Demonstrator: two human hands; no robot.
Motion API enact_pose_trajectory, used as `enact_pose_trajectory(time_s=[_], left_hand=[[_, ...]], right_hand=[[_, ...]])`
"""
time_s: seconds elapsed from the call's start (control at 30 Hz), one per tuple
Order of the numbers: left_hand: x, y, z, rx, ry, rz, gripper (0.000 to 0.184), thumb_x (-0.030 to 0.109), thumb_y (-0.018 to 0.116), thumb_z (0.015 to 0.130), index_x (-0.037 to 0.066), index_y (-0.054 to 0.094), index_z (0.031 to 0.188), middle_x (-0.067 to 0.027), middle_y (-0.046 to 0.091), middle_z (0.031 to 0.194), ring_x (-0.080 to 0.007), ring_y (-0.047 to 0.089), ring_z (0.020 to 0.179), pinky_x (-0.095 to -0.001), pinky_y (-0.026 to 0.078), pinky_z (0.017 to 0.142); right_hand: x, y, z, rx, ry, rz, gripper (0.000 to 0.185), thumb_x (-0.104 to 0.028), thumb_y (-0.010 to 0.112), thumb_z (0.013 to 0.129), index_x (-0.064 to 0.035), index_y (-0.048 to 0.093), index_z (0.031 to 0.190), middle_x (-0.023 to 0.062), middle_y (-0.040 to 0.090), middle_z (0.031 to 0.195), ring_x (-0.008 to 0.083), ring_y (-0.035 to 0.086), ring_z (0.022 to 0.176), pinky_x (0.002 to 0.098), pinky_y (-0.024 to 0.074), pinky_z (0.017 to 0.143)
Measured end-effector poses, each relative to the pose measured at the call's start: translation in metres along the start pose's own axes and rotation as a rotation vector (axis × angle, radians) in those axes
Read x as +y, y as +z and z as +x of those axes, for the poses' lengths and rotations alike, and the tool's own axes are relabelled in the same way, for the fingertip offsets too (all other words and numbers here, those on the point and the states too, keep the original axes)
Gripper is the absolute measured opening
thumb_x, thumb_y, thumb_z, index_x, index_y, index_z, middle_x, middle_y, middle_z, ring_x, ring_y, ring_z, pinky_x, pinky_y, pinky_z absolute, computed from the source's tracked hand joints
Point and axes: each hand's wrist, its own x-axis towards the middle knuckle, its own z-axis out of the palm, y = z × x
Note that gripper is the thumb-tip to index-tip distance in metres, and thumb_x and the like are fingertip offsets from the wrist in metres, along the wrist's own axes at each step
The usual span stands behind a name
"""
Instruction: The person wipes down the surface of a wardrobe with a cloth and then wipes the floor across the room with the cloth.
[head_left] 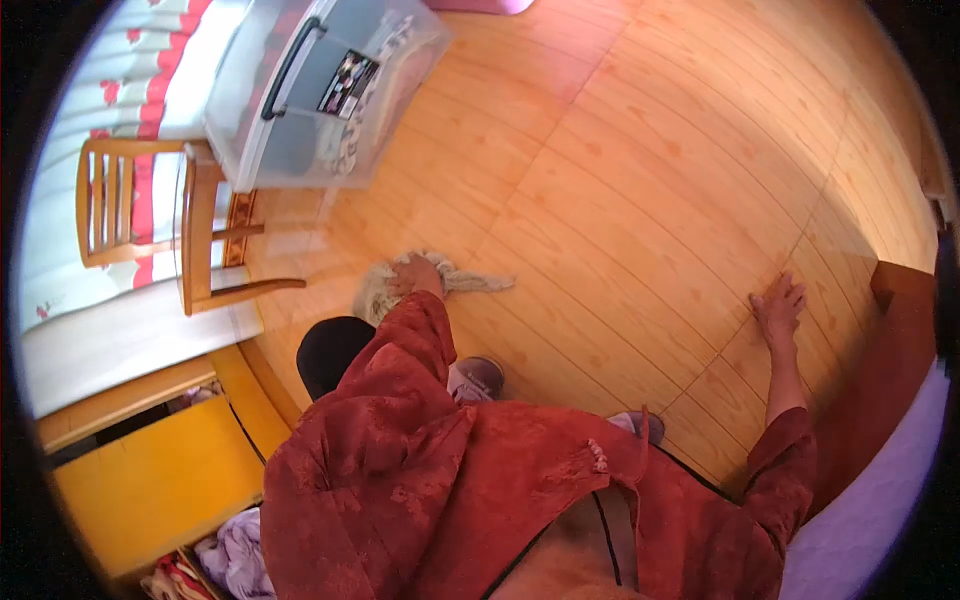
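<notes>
My left hand point(416, 273) presses down on a bunched, greyish-beige rag point(375, 290) on the wooden floor point(600, 230), its fingers over the cloth. One end of the rag trails out to the right of the hand. Over on the right, my right hand point(779, 308) lies flat on the floorboards with fingers spread, holding nothing. Both arms are in dark red patterned sleeves. Below the hands, parts of my shoes point(478, 380) show past the jacket.
A clear plastic storage box point(290, 150) with a dark handle stands upper left, beside a wooden chair point(195, 230) and a patterned curtain point(120, 90). Lower left is a yellow wooden cabinet panel point(160, 480) near folded clothes point(235, 555). A reddish-brown bed frame point(880, 390) borders the right.
</notes>
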Motion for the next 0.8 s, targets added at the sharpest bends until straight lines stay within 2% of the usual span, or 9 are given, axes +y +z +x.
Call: enact_pose_trajectory(time_s=[0.07, 0.13, 0.27, 0.33, 0.4, 0.53, 0.67, 0.73, 0.8], left_hand=[[0.017, 0.029, 0.023, -0.032, 0.092, 0.208, 0.055, 0.027, 0.056, 0.088, 0.010, 0.038, 0.137, -0.0223, 0.042, 0.134, -0.0401, 0.038, 0.125, -0.0564, 0.033, 0.100], [0.047, 0.059, 0.052, -0.120, 0.522, 0.667, 0.055, 0.020, 0.063, 0.085, 0.007, 0.043, 0.135, -0.0224, 0.047, 0.131, -0.0387, 0.040, 0.125, -0.0539, 0.034, 0.101], [0.189, 0.058, -0.007, -0.092, 1.044, 0.528, 0.048, 0.038, 0.037, 0.095, 0.009, 0.050, 0.131, -0.0157, 0.039, 0.141, -0.0402, 0.032, 0.130, -0.0601, 0.025, 0.103], [0.260, 0.020, -0.102, -0.253, 0.921, -0.021, 0.055, 0.046, 0.041, 0.092, 0.013, 0.045, 0.136, -0.0123, 0.034, 0.146, -0.0356, 0.027, 0.135, -0.0537, 0.017, 0.110], [0.326, 0.078, -0.132, -0.135, 1.521, 0.352, 0.071, 0.054, 0.045, 0.088, 0.009, 0.034, 0.142, -0.0172, 0.031, 0.147, -0.0397, 0.021, 0.137, -0.0487, 0.008, 0.113], [0.305, 0.036, -0.312, -0.370, 1.754, 0.060, 0.072, 0.044, 0.056, 0.085, 0.010, 0.032, 0.143, -0.0193, 0.011, 0.153, -0.0424, 0.012, 0.139, -0.0622, 0.022, 0.105], [0.206, 0.040, -0.400, -0.503, 2.257, -0.163, 0.063, 0.030, 0.063, 0.079, 0.008, 0.043, 0.135, -0.0174, 0.021, 0.149, -0.0405, 0.017, 0.138, -0.0702, 0.025, 0.097], [0.146, 0.002, -0.409, -0.385, 2.526, 0.088, 0.074, 0.039, 0.065, 0.077, 0.014, 0.036, 0.141, -0.0159, 0.020, 0.151, -0.0373, 0.019, 0.138, -0.0665, 0.030, 0.092], [0.098, -0.020, -0.396, -0.596, 2.642, 0.032, 0.072, 0.036, 0.064, 0.078, 0.015, 0.037, 0.140, -0.0123, 0.021, 0.151, -0.0334, 0.021, 0.137, -0.0656, 0.032, 0.088]], right_hand=[[0.000, 0.003, 0.002, 0.020, 0.009, -0.002, 0.096, -0.040, 0.070, 0.080, -0.0111, 0.008, 0.147, 0.0293, 0.000, 0.150, 0.0503, 0.005, 0.137, 0.0677, 0.0288, 0.097], [-0.003, -0.004, -0.001, 0.009, -0.009, -0.014, 0.095, -0.037, 0.070, 0.079, -0.0103, 0.009, 0.147, 0.0296, 0.001, 0.149, 0.0499, 0.006, 0.137, 0.0673, 0.0290, 0.098], [-0.008, -0.016, -0.002, -0.044, -0.003, -0.008, 0.096, -0.035, 0.072, 0.079, -0.0097, 0.009, 0.147, 0.0291, 0.001, 0.149, 0.0490, 0.006, 0.137, 0.0668, 0.0297, 0.097], [-0.006, -0.015, -0.002, -0.036, 0.019, -0.030, 0.100, -0.036, 0.073, 0.077, -0.0114, 0.007, 0.147, 0.0288, -0.002, 0.149, 0.0491, 0.004, 0.137, 0.0674, 0.0292, 0.098], [-0.009, -0.021, 0.001, -0.074, 0.046, -0.044, 0.104, -0.038, 0.075, 0.075, -0.0139, 0.005, 0.148, 0.0284, -0.005, 0.150, 0.0489, 0.002, 0.138, 0.0681, 0.0282, 0.098], [-0.010, -0.029, 0.004, -0.128, 0.071, -0.001, 0.111, -0.040, 0.077, 0.072, -0.0217, -0.001, 0.149, 0.0255, -0.011, 0.151, 0.0464, -0.005, 0.139, 0.0703, 0.0238, 0.099], [-0.007, -0.029, 0.010, -0.132, 0.084, 0.010, 0.114, -0.041, 0.078, 0.070, -0.0244, -0.002, 0.149, 0.0233, -0.013, 0.152, 0.0457, -0.006, 0.139, 0.0705, 0.0223, 0.099], [-0.017, -0.037, 0.003, -0.127, 0.066, 0.019, 0.112, -0.043, 0.077, 0.071, -0.0225, 0.000, 0.149, 0.0250, -0.010, 0.152, 0.0461, -0.004, 0.139, 0.0702, 0.0234, 0.099], [-0.003, -0.025, 0.011, -0.102, 0.038, -0.008, 0.111, -0.044, 0.077, 0.071, -0.0219, 0.001, 0.149, 0.0257, -0.008, 0.152, 0.0464, -0.003, 0.139, 0.0701, 0.0234, 0.099]])
